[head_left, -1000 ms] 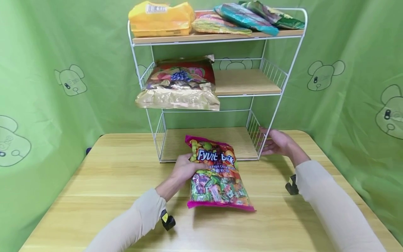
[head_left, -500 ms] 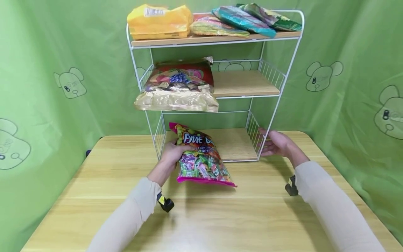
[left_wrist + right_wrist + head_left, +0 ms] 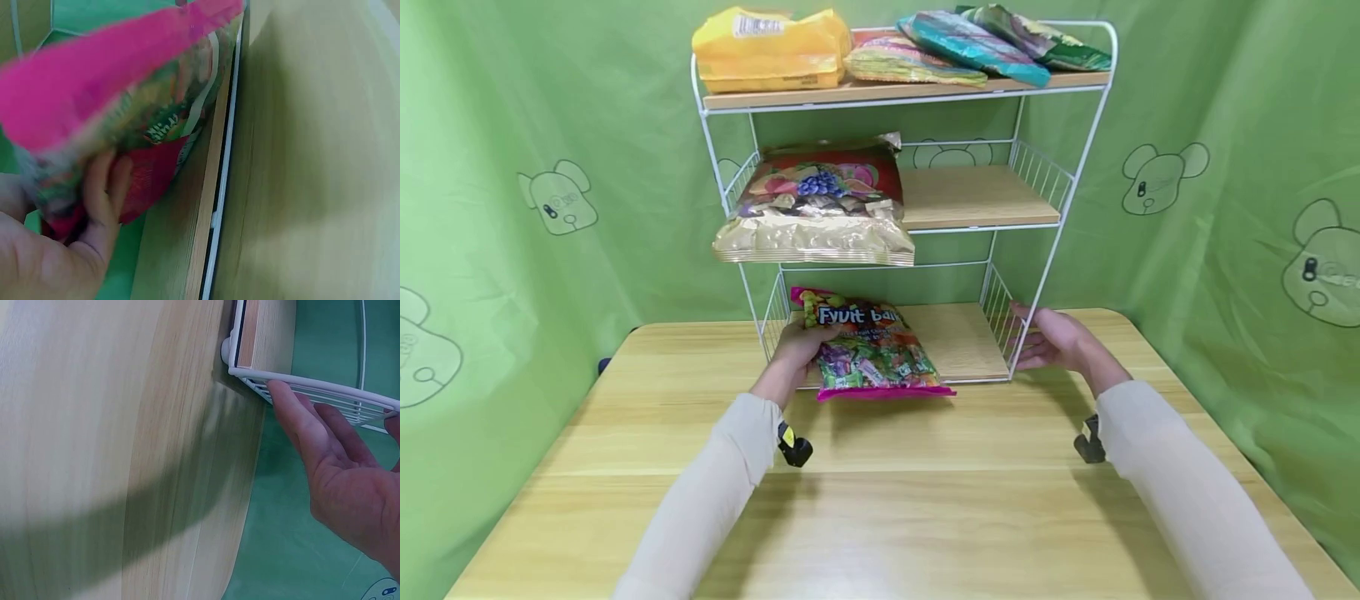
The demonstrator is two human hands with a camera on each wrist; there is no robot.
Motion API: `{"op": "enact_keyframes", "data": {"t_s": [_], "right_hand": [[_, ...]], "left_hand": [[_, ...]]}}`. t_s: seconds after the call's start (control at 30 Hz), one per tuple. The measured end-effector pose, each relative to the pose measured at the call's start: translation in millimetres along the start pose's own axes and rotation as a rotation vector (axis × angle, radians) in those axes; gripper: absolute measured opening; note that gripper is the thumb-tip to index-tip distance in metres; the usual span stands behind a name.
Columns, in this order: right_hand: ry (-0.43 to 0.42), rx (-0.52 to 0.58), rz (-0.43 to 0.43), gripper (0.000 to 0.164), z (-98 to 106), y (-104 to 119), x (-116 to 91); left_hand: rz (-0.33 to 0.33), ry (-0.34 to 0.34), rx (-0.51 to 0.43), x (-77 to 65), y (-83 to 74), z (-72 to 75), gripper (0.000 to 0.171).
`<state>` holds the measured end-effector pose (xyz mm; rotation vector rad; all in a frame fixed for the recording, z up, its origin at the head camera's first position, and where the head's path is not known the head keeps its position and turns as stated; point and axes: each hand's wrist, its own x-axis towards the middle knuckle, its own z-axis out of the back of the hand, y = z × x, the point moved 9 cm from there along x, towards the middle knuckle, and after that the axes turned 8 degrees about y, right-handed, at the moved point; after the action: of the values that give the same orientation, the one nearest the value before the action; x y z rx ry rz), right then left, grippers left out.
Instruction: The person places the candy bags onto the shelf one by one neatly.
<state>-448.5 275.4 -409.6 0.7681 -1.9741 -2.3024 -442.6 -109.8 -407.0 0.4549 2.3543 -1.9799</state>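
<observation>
My left hand (image 3: 797,350) grips the left edge of a colourful bag of fruit chewy candy (image 3: 876,346) with pink ends. In the left wrist view the fingers (image 3: 100,194) curl under the bag, whose pink end (image 3: 106,75) faces the camera. The bag lies tilted over the bottom shelf (image 3: 966,337) of a white wire rack, its near end jutting past the shelf's front edge. My right hand (image 3: 1060,337) is at the rack's right side. In the right wrist view its extended fingers (image 3: 300,419) touch the wire side panel (image 3: 331,394).
A gold and red bag (image 3: 820,196) overhangs the left of the middle shelf (image 3: 977,196). On the top shelf lie a yellow bag (image 3: 771,54) and several flatter packets (image 3: 973,46). The rack stands on a wooden table (image 3: 880,500), with green curtain (image 3: 647,208) around it.
My left hand has carried the candy bag left and forward from above the table onto the bottom shelf, and the bag lies flatter. The right hand stays at the rack's side.
</observation>
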Motion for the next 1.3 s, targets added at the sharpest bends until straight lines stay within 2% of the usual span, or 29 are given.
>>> {"op": "enact_keyframes", "data": {"t_s": [0.13,0.23,0.3,0.37,0.47,0.57,0.8,0.9,0.97,1.07,1.13,1.3], "right_hand": [[0.0,-0.002,-0.006,0.078,-1,-1,0],[0.01,0.002,-0.006,0.078,-2,-1,1],[0.008,0.005,-0.005,0.077,-2,-1,1],[0.016,0.005,0.001,0.075,-2,0,1],[0.014,0.001,0.001,0.072,-1,-1,0],[0.014,-0.006,0.001,0.07,-1,0,0],[0.0,0.0,-0.003,0.076,-3,0,2],[0.003,-0.001,-0.004,0.077,-4,1,2],[0.006,0.002,-0.003,0.077,-4,1,2],[0.005,0.004,0.002,0.078,-3,2,2],[0.003,0.0,0.003,0.079,-2,2,2],[0.008,-0.022,-0.005,0.081,-3,1,2]], "left_hand": [[0.02,-0.007,0.004,2.6,-0.1,4.7,0.063],[0.029,-0.024,0.041,2.1,-2.6,8.3,0.059],[0.029,-0.038,0.102,1.4,-5.7,11.0,0.05],[0.029,-0.052,0.179,-0.3,-9.1,13.9,0.051],[0.034,-0.08,0.337,-1.8,-12.7,18.5,0.067],[0.033,-0.1,0.431,-2.2,-12.8,21.6,0.084],[-0.026,-0.123,0.494,-0.1,-10.2,24.9,0.094],[-0.009,-0.127,0.54,1.0,-5.6,25.6,0.094],[0.005,-0.157,0.637,2.3,-4.3,26.8,0.092],[-0.013,-0.199,0.85,2.1,-8.9,22.1,0.093],[-0.054,-0.217,0.993,1.0,-14.2,14.1,0.093],[-0.137,-0.197,1.22,-12.0,-16.1,-17.9,0.078]]}}
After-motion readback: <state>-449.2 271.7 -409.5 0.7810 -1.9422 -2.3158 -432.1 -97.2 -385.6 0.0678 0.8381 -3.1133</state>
